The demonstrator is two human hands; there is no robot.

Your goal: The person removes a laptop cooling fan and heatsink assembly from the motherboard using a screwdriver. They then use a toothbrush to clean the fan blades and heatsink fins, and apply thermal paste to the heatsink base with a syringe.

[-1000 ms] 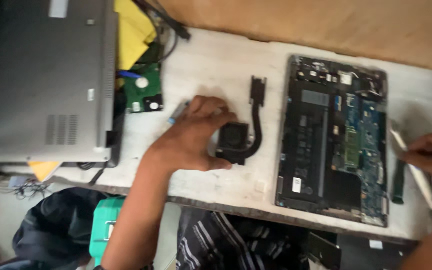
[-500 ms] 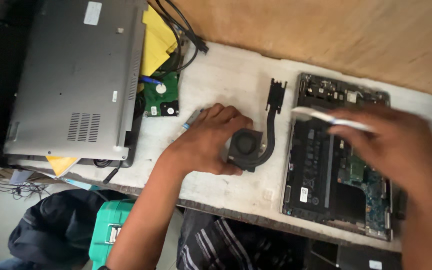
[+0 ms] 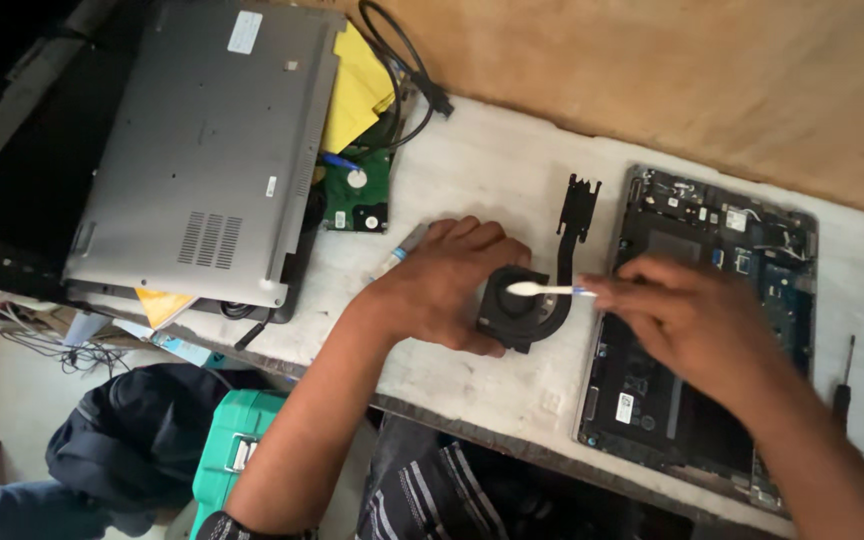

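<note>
My left hand (image 3: 449, 282) presses down on the edge of a black laptop cooling fan (image 3: 518, 309) lying on the white workbench (image 3: 492, 170). A black heat pipe with a bracket (image 3: 574, 215) curves up from the fan. My right hand (image 3: 697, 320) pinches a cotton swab (image 3: 544, 290) whose white tip rests over the fan's hub. Just right of the fan lies an opened laptop (image 3: 702, 320) with its circuit boards exposed.
A closed grey laptop (image 3: 207, 150) lies upside down at the left, over yellow paper and black cables. A green circuit board (image 3: 357, 200) sits beside it. Two screwdrivers (image 3: 842, 385) lie at the far right. A green toolbox (image 3: 237, 445) stands below the bench edge.
My right hand came in from the far right with the cotton swab and brought its tip onto the fan. My left hand stayed on the fan.
</note>
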